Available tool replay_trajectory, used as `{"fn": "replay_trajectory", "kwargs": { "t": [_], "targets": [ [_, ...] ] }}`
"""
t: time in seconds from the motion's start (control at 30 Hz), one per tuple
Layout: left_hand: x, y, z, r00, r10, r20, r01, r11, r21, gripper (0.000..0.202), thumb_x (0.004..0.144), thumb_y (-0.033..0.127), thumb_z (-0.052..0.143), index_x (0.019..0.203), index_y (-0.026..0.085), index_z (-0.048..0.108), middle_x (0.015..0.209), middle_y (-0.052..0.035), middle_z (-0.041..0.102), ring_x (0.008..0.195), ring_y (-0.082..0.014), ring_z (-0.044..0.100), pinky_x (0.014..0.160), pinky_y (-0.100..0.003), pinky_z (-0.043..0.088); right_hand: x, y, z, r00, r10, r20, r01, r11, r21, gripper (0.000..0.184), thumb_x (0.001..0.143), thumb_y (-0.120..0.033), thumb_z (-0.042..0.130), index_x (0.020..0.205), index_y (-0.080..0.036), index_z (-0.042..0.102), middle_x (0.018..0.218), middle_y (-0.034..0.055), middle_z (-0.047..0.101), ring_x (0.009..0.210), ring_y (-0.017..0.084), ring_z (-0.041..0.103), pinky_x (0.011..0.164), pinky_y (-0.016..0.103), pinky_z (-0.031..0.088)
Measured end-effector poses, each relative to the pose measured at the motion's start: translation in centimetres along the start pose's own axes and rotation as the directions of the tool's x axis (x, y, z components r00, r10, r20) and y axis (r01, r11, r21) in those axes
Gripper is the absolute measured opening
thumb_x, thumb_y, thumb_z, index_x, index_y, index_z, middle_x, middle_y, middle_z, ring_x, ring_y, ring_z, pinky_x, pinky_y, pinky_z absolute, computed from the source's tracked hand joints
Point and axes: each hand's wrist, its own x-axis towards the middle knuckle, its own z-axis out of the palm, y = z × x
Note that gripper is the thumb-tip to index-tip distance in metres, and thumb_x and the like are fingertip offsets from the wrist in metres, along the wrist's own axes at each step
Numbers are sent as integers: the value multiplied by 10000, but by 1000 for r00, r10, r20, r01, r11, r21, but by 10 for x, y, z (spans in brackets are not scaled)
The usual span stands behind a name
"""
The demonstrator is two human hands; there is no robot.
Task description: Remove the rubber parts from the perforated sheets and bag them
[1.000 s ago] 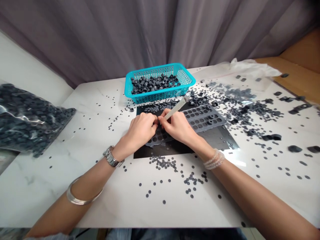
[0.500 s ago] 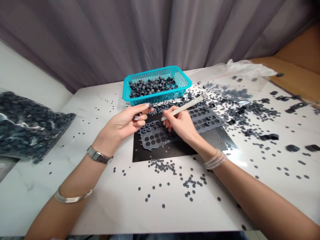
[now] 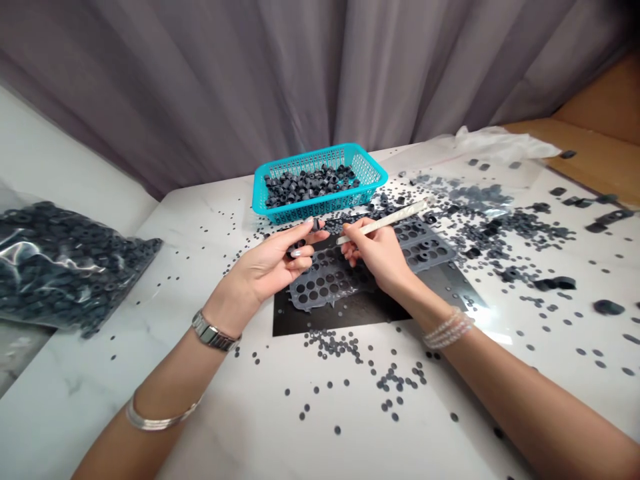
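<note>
My left hand (image 3: 273,260) pinches a small black rubber ring (image 3: 316,225) between thumb and forefinger. Another dark piece (image 3: 299,245) shows within its curled fingers. Close by on the right, my right hand (image 3: 377,250) grips a slim whitish stick (image 3: 393,219) like a pen, its lower end pointing toward the left hand. The two hands are apart. Beneath them lies a dark grey moulded rubber sheet (image 3: 345,285) with rows of round holes, a few rings still sitting at its right part. My right hand covers its middle.
A turquoise basket (image 3: 320,208) of black rings stands behind the hands. On the left lies a clear bag (image 3: 75,267) full of dark rings. Small dark discs (image 3: 333,343) and loose rings litter the white table (image 3: 225,427). A black mat (image 3: 295,323) lies under the sheet.
The whole view has shifted, so the scene sits slightly lower and farther right. Both hands have moved a little to the right over the sheet, keeping their holds.
</note>
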Motion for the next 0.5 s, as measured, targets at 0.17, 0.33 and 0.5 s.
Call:
{"fn": "replay_trajectory", "kwargs": {
  "t": [0.17,0.33,0.5],
  "targets": [
    [1,-3,0,998,26,-49,-29,998,-51,140,881,132,543,763,95,610,790,-83,606,500,-17,397,389,-105,309,0,2,-1,1000,0,11,0,1000,9,232,824,-304,596,654,-190,488,521,-10,572,405,92,495,376,195,397],
    [23,22,-10,951,171,-257,-223,956,-189,116,831,3,501,845,91,576,902,-110,590,722,-90,551,545,-141,451,0,6,1,999,17,41,-17,1000,9,267,825,-360,593,653,-186,487,512,-13,570,400,90,482,379,199,391],
    [68,78,3,876,305,-373,-379,915,-142,414,795,39,522,1182,186,525,1383,-134,430,1274,-260,423,881,-331,506,0,7,2,998,19,63,-20,1000,15,279,821,-379,592,651,-184,488,513,-13,566,400,91,476,377,202,382]
  ]
}}
